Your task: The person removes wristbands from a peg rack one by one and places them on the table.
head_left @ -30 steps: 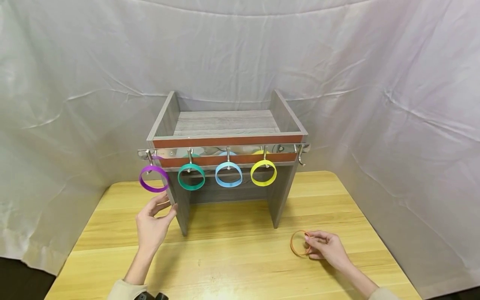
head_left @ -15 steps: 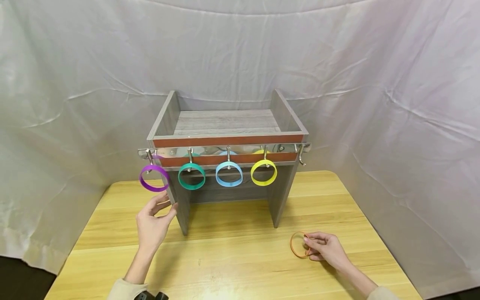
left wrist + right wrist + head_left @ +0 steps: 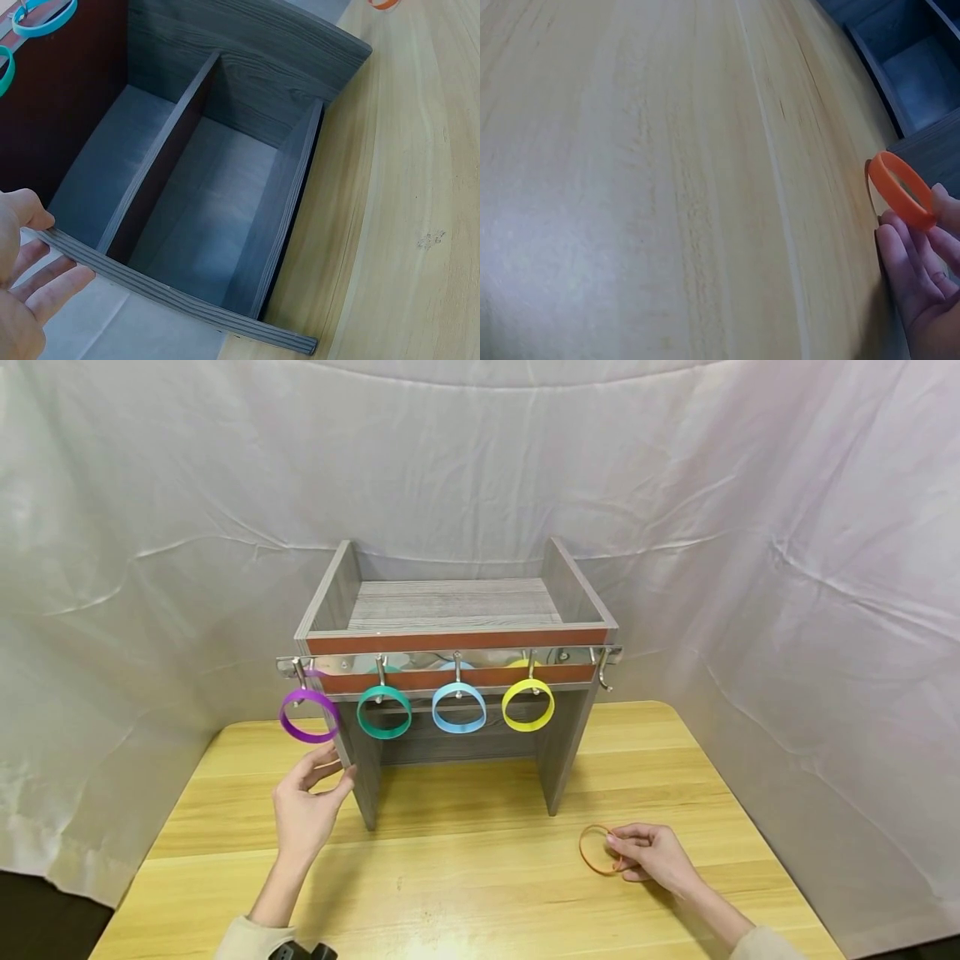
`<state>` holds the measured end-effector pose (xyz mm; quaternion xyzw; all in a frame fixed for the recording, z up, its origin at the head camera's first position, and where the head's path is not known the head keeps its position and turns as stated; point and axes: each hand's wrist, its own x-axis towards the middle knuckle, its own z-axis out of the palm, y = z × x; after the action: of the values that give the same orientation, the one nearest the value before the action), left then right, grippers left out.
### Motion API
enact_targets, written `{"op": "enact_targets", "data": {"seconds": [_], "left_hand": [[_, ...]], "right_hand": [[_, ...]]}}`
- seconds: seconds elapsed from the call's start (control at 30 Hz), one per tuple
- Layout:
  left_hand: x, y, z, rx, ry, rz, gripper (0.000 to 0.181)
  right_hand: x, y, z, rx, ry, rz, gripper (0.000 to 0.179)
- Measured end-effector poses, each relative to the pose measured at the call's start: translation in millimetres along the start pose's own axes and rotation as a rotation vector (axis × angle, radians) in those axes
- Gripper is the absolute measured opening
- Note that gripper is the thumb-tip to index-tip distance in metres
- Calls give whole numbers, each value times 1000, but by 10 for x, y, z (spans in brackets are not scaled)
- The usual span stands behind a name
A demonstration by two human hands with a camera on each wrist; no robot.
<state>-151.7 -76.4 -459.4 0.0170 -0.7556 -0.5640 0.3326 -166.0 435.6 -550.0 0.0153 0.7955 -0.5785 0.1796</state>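
My right hand (image 3: 660, 860) pinches an orange silicone wristband (image 3: 891, 193) between thumb and fingers, low over the table in front of the shelf's right side. On the left, my left hand (image 3: 303, 814) grips the front edge of the grey wooden shelf's side panel (image 3: 187, 298), thumb on one face and fingers on the other. A metal hook rail (image 3: 491, 660) runs across the shelf's front. From its hooks hang a purple wristband (image 3: 303, 737), a green one (image 3: 382, 735), a light blue one (image 3: 459, 729) and a yellow one (image 3: 528, 727). The rightmost hook (image 3: 602, 672) is bare.
The shelf stands on a yellow wood-grain table (image 3: 450, 877), its open tray top (image 3: 450, 602) facing up. Grey curtains (image 3: 787, 652) enclose the table at the back and sides. A black device (image 3: 300, 952) sits at the left sleeve.
The orange wristband has turned slightly in my right hand and shows its edge more. My left hand keeps its hold on the panel, and the hanging bands stay put.
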Motion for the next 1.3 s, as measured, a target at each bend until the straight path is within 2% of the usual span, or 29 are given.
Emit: {"op": "enact_targets", "data": {"seconds": [0.4, 1.1, 1.3], "left_hand": [[-1, 15, 5, -11, -3, -14, 40], [-3, 20, 2, -30, -5, 2, 38], [-2, 23, -2, -28, -6, 2, 38]], "right_hand": [[1, -14, -37, -54, 9, -5, 47], [-10, 11, -70, -122, 40, -21, 43], [-33, -68, -84, -115, 78, -31, 43]]}}
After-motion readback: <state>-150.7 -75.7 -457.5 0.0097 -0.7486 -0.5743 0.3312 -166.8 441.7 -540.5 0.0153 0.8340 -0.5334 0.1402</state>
